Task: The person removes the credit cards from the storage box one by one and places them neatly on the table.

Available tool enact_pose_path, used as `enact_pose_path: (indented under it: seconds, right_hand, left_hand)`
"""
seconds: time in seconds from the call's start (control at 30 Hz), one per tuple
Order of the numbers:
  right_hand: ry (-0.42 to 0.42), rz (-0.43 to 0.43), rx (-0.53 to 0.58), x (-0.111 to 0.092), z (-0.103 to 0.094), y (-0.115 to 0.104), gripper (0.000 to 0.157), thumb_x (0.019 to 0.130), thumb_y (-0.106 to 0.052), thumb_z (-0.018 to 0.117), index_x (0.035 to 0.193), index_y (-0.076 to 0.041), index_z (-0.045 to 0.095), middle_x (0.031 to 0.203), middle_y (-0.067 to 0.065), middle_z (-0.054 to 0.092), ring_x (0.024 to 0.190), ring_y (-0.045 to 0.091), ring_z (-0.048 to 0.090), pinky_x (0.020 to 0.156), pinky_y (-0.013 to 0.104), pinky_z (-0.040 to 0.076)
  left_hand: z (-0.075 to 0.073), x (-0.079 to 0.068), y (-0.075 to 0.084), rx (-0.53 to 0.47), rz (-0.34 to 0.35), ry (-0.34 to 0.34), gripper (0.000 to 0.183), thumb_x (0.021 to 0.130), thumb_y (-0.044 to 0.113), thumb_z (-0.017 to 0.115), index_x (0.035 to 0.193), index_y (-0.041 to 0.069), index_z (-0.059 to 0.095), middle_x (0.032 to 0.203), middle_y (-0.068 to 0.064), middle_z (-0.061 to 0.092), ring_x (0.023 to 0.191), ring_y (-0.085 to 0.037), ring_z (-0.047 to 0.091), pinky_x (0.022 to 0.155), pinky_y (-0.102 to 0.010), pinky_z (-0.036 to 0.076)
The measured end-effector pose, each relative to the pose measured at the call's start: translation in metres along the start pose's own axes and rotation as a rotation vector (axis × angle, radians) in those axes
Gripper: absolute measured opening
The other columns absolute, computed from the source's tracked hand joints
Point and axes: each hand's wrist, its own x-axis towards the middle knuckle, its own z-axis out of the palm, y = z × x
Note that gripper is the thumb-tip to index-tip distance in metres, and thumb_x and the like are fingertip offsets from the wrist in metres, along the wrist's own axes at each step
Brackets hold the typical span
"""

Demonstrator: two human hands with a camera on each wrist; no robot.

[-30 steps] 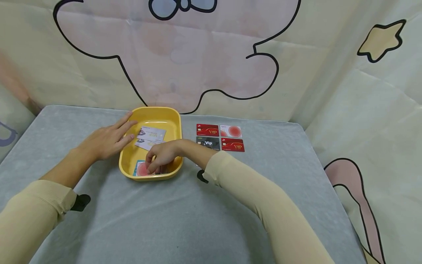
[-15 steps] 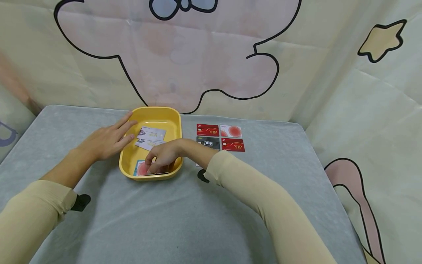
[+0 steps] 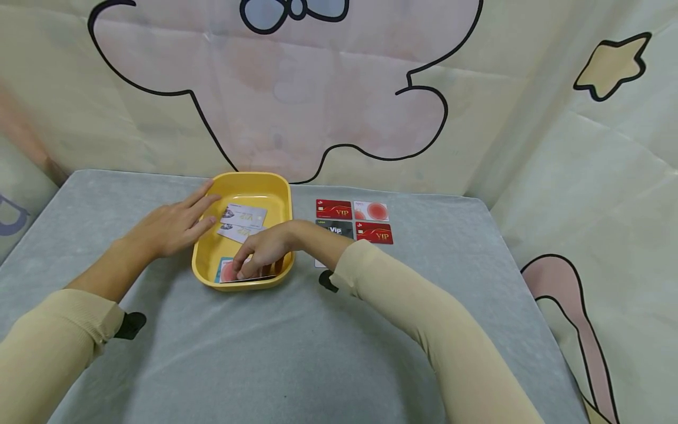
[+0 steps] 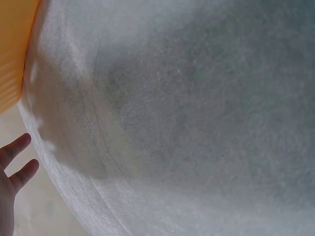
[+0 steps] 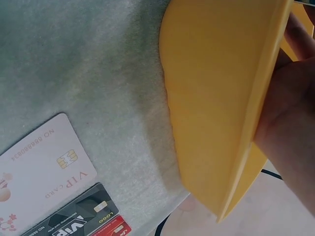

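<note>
A yellow plastic tray (image 3: 201, 268) stands at the back of the table. My left hand (image 3: 172, 225) rests along its left side, fingers extended over the rim. Inside the tray's near right part, my right hand (image 3: 267, 246) pinches a dark-edged card (image 3: 259, 279) with curled fingers, its near edge raised by the front wall. The card's face is mostly hidden under the hand. A card with a pink circle (image 3: 226, 272) lies beside the fingertips. Two pale lilac cards (image 3: 246, 213) overlap farther back in the tray.
Right of the tray lie two red VIP cards (image 3: 374, 233), a white card with red circles (image 3: 371, 210) and a dark grey Vip card (image 3: 333, 227). A pale VIP card (image 5: 44, 167) lies nearer, mostly under my right forearm in the head view. A printed curtain hangs behind the table.
The dark-edged card's near edge has come into sight and stretched along the tray's front wall as my right hand rises very slightly. My left hand and the tray have stayed put.
</note>
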Motion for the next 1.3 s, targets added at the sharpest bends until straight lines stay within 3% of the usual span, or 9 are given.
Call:
enact_pose_path:
  seconds: [0.2, 0.37, 0.7, 0.93, 1.13, 1.3]
  right_hand:
    - [0.005, 0.024, 0.031, -0.001, -0.001, -0.001, 0.027, 0.103, -0.03, 0.055, 0.126, -0.02, 0.065, 0.088, 0.004, 0.053, 0.08, 0.02, 0.052, 0.065, 0.025, 0.04]
    - [0.009, 0.008, 0.048, -0.001, -0.001, -0.001, 0.027, 0.102, -0.029, 0.057, 0.125, -0.018, 0.065, 0.091, 0.005, 0.056, 0.083, 0.021, 0.054, 0.067, 0.027, 0.041]
    - [0.122, -0.111, 0.023, -0.004, -0.003, 0.004, 0.023, 0.098, -0.021, 0.064, 0.121, -0.016, 0.066, 0.097, 0.003, 0.06, 0.075, 0.02, 0.053, 0.062, 0.024, 0.042]
    - [0.208, -0.169, 0.015, -0.01, -0.006, 0.009, 0.024, 0.097, -0.014, 0.064, 0.121, -0.014, 0.068, 0.089, 0.005, 0.059, 0.078, 0.016, 0.052, 0.065, 0.022, 0.042]
    - [0.225, -0.208, 0.009, -0.021, -0.009, 0.009, 0.029, 0.096, -0.006, 0.062, 0.124, -0.011, 0.068, 0.09, 0.006, 0.061, 0.084, 0.015, 0.055, 0.072, 0.022, 0.047]
    - [0.222, -0.236, 0.006, -0.031, -0.01, 0.008, 0.042, 0.095, -0.001, 0.063, 0.136, -0.008, 0.061, 0.088, 0.009, 0.063, 0.081, 0.017, 0.054, 0.065, 0.023, 0.044]
  left_hand:
    - [0.001, 0.001, -0.001, -0.002, -0.003, -0.003, 0.063, 0.105, 0.044, 0.032, 0.157, 0.008, 0.027, 0.168, -0.01, 0.0, 0.13, -0.049, 0.046, 0.103, -0.065, 0.038]
    - [0.002, 0.001, -0.001, 0.001, -0.008, -0.003, 0.063, 0.105, 0.044, 0.032, 0.157, 0.008, 0.026, 0.167, -0.01, 0.0, 0.131, -0.049, 0.045, 0.103, -0.065, 0.038]
    - [0.001, 0.0, 0.0, 0.005, -0.02, -0.007, 0.064, 0.105, 0.045, 0.031, 0.157, 0.008, 0.026, 0.167, -0.011, 0.0, 0.131, -0.05, 0.045, 0.103, -0.066, 0.037]
    - [0.001, 0.001, -0.001, 0.005, -0.009, -0.006, 0.063, 0.106, 0.045, 0.03, 0.157, 0.008, 0.027, 0.167, -0.01, 0.0, 0.13, -0.049, 0.046, 0.102, -0.065, 0.038]
    - [0.001, 0.002, -0.001, 0.011, -0.015, -0.013, 0.065, 0.105, 0.047, 0.03, 0.157, 0.008, 0.026, 0.167, -0.01, -0.001, 0.13, -0.049, 0.047, 0.101, -0.065, 0.039]
    - [0.002, 0.002, -0.001, 0.022, -0.025, -0.015, 0.066, 0.105, 0.048, 0.031, 0.157, 0.008, 0.026, 0.167, -0.011, -0.001, 0.13, -0.05, 0.047, 0.101, -0.066, 0.039]
